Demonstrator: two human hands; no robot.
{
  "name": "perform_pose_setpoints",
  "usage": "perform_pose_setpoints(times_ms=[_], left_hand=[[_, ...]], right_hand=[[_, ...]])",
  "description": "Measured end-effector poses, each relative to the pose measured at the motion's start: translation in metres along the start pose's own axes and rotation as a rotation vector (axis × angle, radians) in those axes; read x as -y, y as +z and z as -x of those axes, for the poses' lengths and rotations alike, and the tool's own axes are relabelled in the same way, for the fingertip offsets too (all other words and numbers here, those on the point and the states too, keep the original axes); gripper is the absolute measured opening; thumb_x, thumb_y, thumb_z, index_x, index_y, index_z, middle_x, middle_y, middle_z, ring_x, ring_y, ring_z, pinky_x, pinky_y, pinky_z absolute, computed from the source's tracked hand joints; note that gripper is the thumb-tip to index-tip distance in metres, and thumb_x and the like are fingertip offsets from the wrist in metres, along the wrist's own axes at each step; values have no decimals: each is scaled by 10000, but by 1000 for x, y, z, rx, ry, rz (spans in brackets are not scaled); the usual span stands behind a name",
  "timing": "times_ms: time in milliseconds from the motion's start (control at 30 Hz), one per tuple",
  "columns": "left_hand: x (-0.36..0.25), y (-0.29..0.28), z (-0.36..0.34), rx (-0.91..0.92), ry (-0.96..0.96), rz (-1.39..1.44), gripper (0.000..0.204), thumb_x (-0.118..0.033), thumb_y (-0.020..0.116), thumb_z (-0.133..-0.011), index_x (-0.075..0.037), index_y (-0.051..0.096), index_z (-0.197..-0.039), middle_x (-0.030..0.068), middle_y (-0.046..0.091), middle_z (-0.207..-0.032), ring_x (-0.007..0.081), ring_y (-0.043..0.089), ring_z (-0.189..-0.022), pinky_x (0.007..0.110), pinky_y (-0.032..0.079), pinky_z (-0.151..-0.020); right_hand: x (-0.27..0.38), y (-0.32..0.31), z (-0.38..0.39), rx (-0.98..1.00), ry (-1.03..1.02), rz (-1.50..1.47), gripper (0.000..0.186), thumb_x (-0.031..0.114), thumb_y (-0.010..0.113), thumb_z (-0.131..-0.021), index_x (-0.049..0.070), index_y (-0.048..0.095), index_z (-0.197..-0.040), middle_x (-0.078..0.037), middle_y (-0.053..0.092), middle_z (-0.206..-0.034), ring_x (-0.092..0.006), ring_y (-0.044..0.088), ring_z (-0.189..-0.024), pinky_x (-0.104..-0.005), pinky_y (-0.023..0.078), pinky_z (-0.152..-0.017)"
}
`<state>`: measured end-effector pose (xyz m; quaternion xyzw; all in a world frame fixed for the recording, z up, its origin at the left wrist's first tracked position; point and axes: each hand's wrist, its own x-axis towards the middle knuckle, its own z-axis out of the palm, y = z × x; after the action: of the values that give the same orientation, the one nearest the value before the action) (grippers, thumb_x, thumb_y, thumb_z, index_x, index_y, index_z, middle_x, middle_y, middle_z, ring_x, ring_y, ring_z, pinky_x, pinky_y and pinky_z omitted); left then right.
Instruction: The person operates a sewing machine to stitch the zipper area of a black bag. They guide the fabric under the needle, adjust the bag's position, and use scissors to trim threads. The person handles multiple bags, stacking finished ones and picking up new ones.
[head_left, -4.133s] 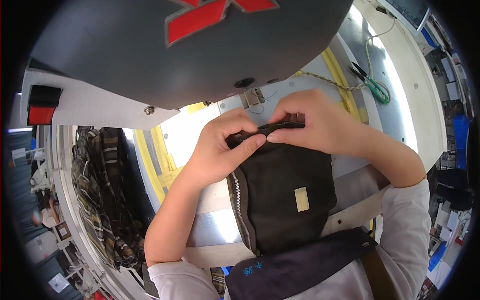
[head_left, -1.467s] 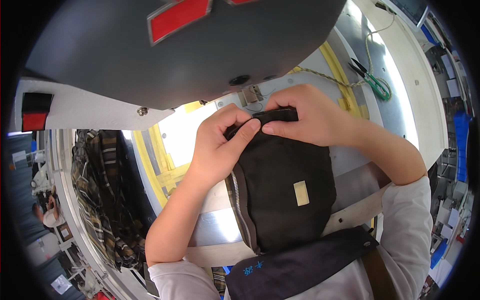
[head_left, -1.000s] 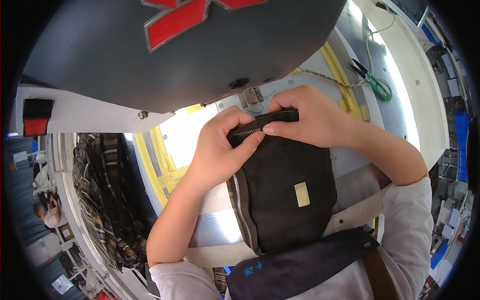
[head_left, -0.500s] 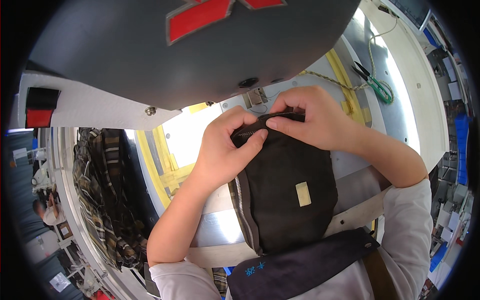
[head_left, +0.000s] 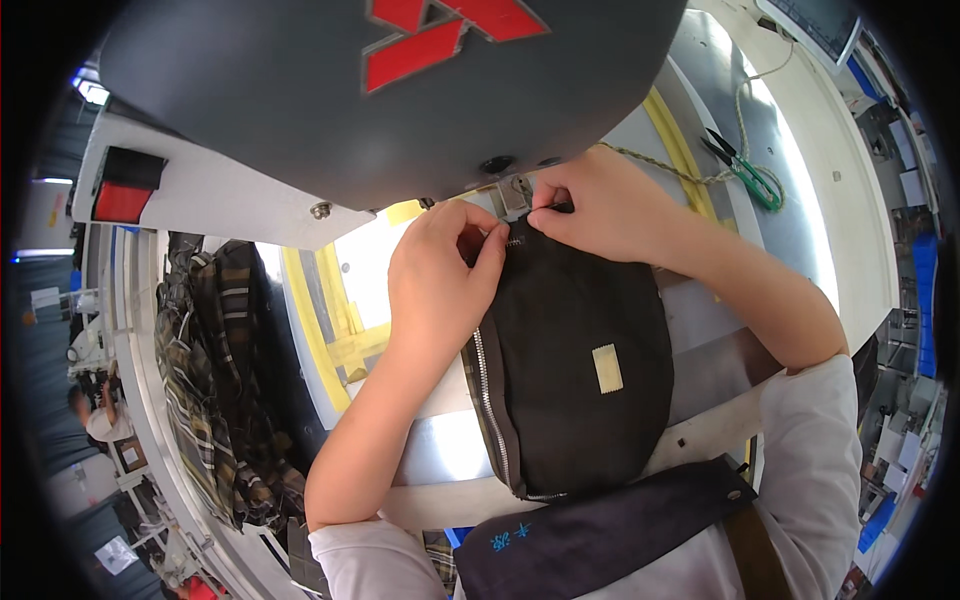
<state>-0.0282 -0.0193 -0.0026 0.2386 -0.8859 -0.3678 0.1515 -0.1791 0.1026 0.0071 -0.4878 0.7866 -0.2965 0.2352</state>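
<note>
A dark brown fabric panel lies in front of me, with a metal zipper along its left edge and a small pale-yellow patch on it. At its far left corner, my left hand is closed, thumb and fingers pinching the edge of the panel. My right hand pinches the same far edge slightly further right, its fingers curled. Just beyond both hands is a small metal clamp under the grey machine head. The exact spot where the fingertips grip is partly covered by the fingers.
The big machine head with a red emblem overhangs the far side. Green-handled scissors and a braided cord lie at the right. Plaid fabric hangs in a heap at the left. Yellow tape strips mark the work surface.
Both hands have moved the far edge of the panel forward, closer to the metal clamp. That edge, lifted and folded before, now lies flatter. The view has shifted slightly.
</note>
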Motion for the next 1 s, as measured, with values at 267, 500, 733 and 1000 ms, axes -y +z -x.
perform_pose_setpoints(times_ms=[267, 500, 733, 1000], left_hand=[[2, 5, -21, 37, -68, -108, 169, -200, 652, -845, -40, 651, -898, 37, 609, -643, 131, 559, -576, 274, 442, -588], [12, 5, -26, -10, -67, -143, 182, -213, 647, -859, -40, 659, -916, 39, 607, -633, 138, 551, -558, 288, 438, -575], [16, 10, -31, -38, 13, -96, 168, -159, 653, -860, -26, 673, -960, 36, 602, -685, 114, 516, -583, 280, 423, -562], [13, -2, -22, 98, 230, -81, 191, -1, 586, -864, -50, 695, -1013, 90, 703, -949, 191, 663, -784, 273, 506, -691]], right_hand=[[-19, -6, -18, -81, 1, 8, 214, 212, 642, -759, 8, 688, -806, -142, 678, -784, -293, 655, -753, -389, 513, -702], [-17, -9, -28, -45, -42, 66, 214, 208, 640, -761, 14, 682, -840, -148, 677, -815, -295, 655, -781, -386, 514, -715], [-24, -2, -26, -185, -191, 138, 212, 217, 649, -764, 23, 676, -843, -146, 672, -810, -311, 649, -792, -406, 513, -727], [-27, -6, -28, -104, -158, 92, 212, 229, 652, -760, 30, 675, -830, -142, 672, -818, -325, 643, -815, -417, 513, -729]])
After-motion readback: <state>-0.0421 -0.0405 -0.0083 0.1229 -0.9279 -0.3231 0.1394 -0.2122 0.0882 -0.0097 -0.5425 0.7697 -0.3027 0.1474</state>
